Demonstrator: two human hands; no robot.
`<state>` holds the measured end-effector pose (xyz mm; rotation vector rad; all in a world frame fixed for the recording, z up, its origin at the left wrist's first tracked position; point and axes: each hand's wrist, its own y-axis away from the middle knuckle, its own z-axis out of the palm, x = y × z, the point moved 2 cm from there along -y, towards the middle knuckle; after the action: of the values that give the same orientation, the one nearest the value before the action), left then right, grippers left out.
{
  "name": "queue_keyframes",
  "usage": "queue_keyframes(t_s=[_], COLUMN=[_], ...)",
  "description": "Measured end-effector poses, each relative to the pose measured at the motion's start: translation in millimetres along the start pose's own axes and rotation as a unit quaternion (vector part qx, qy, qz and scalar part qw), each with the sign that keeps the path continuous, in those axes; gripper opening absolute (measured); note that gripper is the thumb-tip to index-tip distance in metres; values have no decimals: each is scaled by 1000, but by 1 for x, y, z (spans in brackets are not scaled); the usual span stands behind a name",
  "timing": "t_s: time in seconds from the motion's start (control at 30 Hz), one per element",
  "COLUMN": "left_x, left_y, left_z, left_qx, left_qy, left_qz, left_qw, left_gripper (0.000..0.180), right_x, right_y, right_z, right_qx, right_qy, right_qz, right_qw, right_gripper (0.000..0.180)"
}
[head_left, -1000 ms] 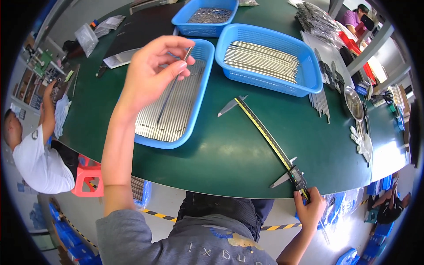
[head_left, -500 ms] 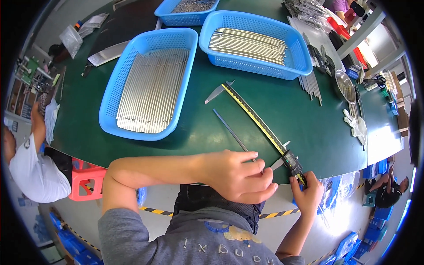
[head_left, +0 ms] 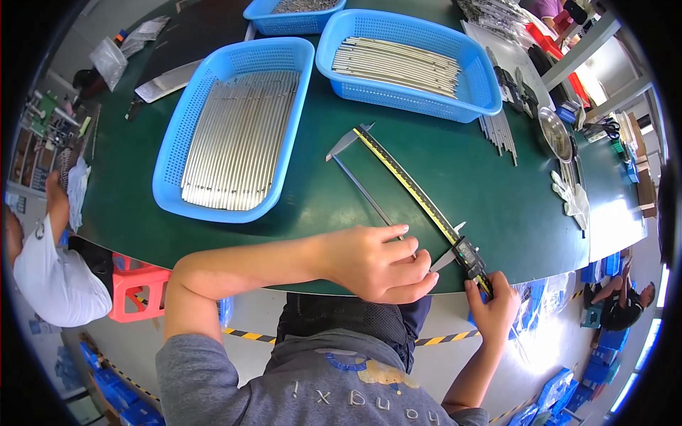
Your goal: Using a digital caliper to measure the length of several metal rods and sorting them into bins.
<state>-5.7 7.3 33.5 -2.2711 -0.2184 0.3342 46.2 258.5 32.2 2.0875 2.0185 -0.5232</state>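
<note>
My left hand (head_left: 376, 264) reaches in across the table's near edge, its fingers closed around the near part of a thin metal rod (head_left: 366, 195). That rod slants away to the far left, its far end close by the tip of a caliper jaw; whether they touch I cannot tell. A long digital caliper (head_left: 408, 183) with a yellow scale lies on the green table, jaws wide apart. My right hand (head_left: 494, 307) grips the near end of its beam, just below the display. The rod's near end is hidden by my left fingers.
Blue baskets hold rods: one at left (head_left: 162, 160), one at the back (head_left: 412, 103); a third (head_left: 288, 25) holds small metal parts. On the right are loose rods (head_left: 499, 135), a metal bowl (head_left: 554, 135) and white gloves (head_left: 572, 199). A person (head_left: 60, 273) sits at left.
The rod has slid away and to the left, its far end now beside the caliper's jaw tip. My left hand has shifted slightly with it; my right hand keeps its grip.
</note>
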Motion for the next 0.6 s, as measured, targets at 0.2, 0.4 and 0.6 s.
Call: queue_keyframes(t_s=[0.2,0.4,0.6], left_x=[2,0,-8], left_y=[4,9,10], left_z=[5,16,19], left_qx=[-39,-87,-109], left_qy=[27,82,103], left_qz=[-21,-37,-71], left_qw=[999,992,986], left_gripper=[24,22,16], right_x=[0,-4,-10], right_y=[4,16,15], right_z=[-1,-7,-7], right_qx=[-4,-31,-24], right_qy=[1,-31,-64], right_qz=[8,14,3], right_qw=[1000,999,998], right_gripper=[36,29,22])
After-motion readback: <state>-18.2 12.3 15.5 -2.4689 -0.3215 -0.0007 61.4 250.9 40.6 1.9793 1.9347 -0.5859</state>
